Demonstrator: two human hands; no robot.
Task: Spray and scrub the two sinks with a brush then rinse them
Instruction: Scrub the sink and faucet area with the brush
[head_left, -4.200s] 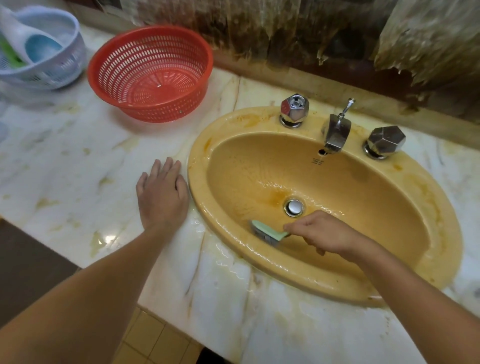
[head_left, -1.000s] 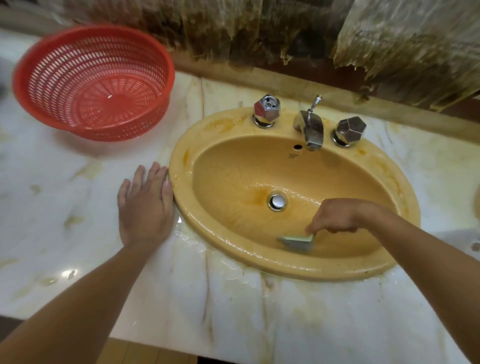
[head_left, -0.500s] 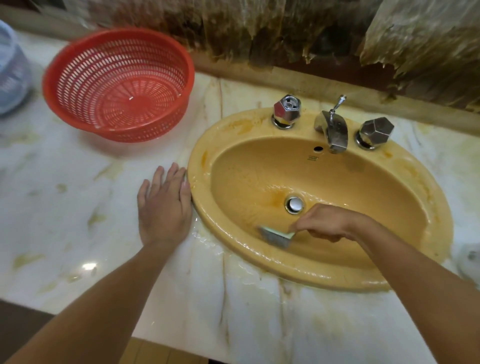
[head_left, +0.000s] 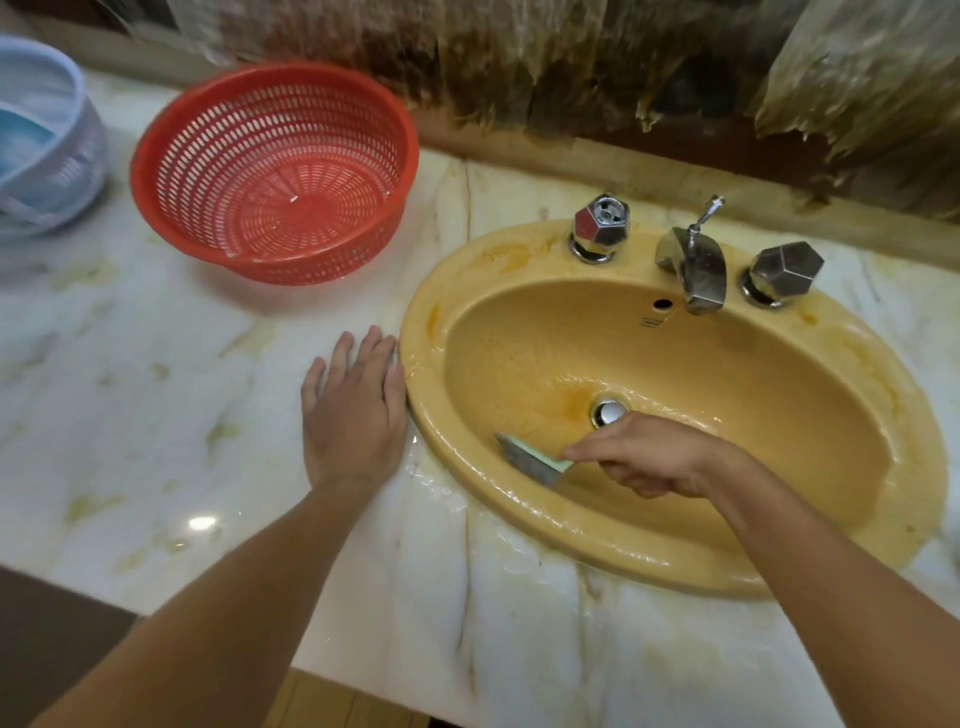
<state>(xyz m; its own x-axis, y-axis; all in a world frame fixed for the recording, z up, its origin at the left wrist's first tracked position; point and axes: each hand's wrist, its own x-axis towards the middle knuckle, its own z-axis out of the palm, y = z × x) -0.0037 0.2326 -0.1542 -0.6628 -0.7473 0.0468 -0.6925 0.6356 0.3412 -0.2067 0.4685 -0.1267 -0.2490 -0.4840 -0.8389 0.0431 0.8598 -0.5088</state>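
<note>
A yellow oval sink (head_left: 779, 395) is set into a white marble counter (head_left: 156, 395); its wet bowl shows orange stains around the chrome drain (head_left: 609, 412). My right hand (head_left: 649, 457) is inside the bowl, shut on the handle of a pale green brush (head_left: 530, 460). The bristles press on the front left wall of the bowl. My left hand (head_left: 353, 410) lies flat on the counter, fingers apart, touching the sink's left rim. Only this one sink is in view.
A chrome faucet (head_left: 698, 270) with a knob on its left (head_left: 600, 226) and another on its right (head_left: 784, 270) stands at the sink's back rim. A red slotted basket (head_left: 275, 171) sits on the counter at the back left, a pale blue basket (head_left: 41, 140) beyond it. A stained wall rises behind.
My right hand has swept the brush from the front middle of the bowl toward its front left wall. My left hand has stayed flat beside the rim.
</note>
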